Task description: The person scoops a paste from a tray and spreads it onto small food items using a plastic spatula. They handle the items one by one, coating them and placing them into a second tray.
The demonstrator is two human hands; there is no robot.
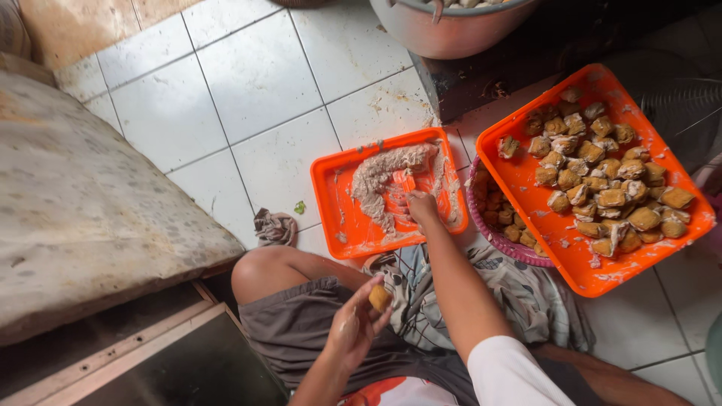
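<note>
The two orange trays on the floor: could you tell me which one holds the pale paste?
The smaller orange tray, where the right hand reaches; the larger orange tray holds tofu pieces.

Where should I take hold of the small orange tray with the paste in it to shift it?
Grip the small orange tray by its raised rim on the bare left side, coming from the left. The paste is heaped at the middle and far edge, and the right hand is in the near right part, so those edges are messy or blocked.

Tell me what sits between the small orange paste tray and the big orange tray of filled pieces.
In the head view, a purple basket of brown fried pieces lies between the small tray and the big tray, partly under the latter.
</note>
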